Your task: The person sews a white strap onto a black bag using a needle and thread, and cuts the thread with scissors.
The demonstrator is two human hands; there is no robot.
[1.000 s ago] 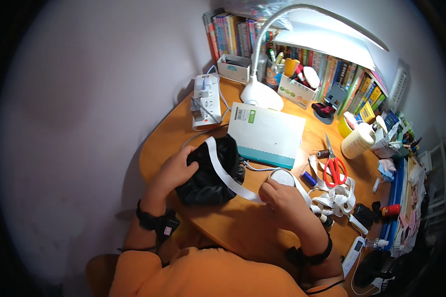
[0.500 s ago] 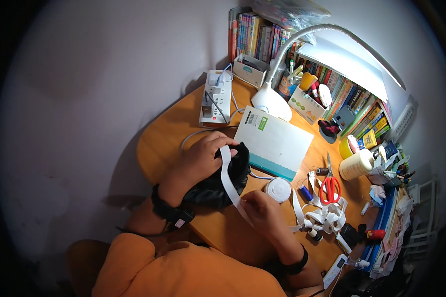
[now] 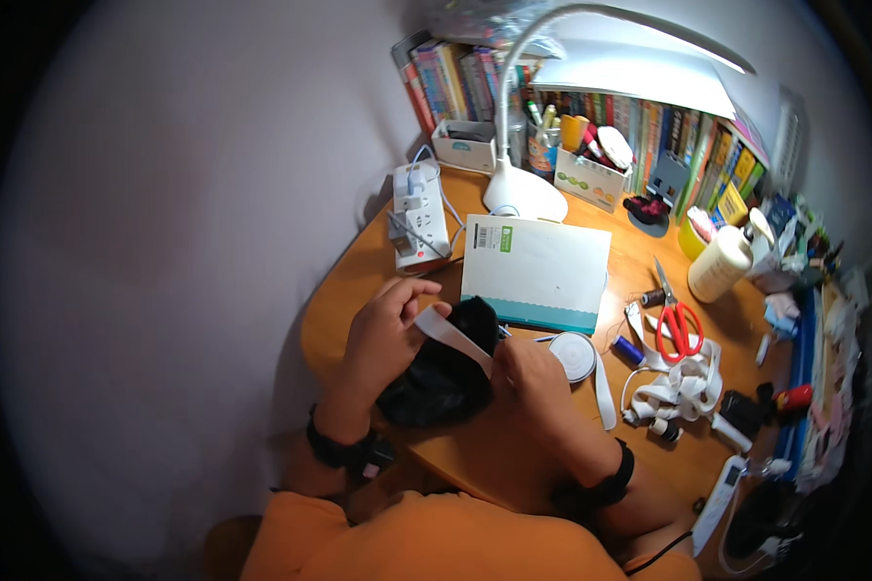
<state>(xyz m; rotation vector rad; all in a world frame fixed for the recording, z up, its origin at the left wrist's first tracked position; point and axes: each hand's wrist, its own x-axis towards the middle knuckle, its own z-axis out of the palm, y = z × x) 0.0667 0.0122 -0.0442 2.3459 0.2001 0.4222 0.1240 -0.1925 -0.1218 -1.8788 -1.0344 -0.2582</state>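
Note:
A flat white band (image 3: 455,339) runs between my hands, over a bunched black cloth (image 3: 441,387) at the near edge of the desk. My left hand (image 3: 383,334) is closed on the band's left part, its index finger stretched out above the thumb. Closed in a pinch, my right hand (image 3: 533,378) grips the other part beside the cloth's right edge; its fingertips are partly hidden. Right of that hand lies a white roll (image 3: 573,357) with a loose strip (image 3: 604,395) next to it.
Red-handled scissors (image 3: 680,332), a blue thread spool (image 3: 628,350) and a heap of white band (image 3: 683,395) lie to the right. Beyond my hands is a white-and-teal notebook (image 3: 538,271). A lamp (image 3: 525,197), power strip (image 3: 420,218) and pump bottle (image 3: 720,263) stand farther back.
My hands have come closer together, and the stretch of band between them is shorter. My right hand has moved up toward the black cloth. The whole view has shifted.

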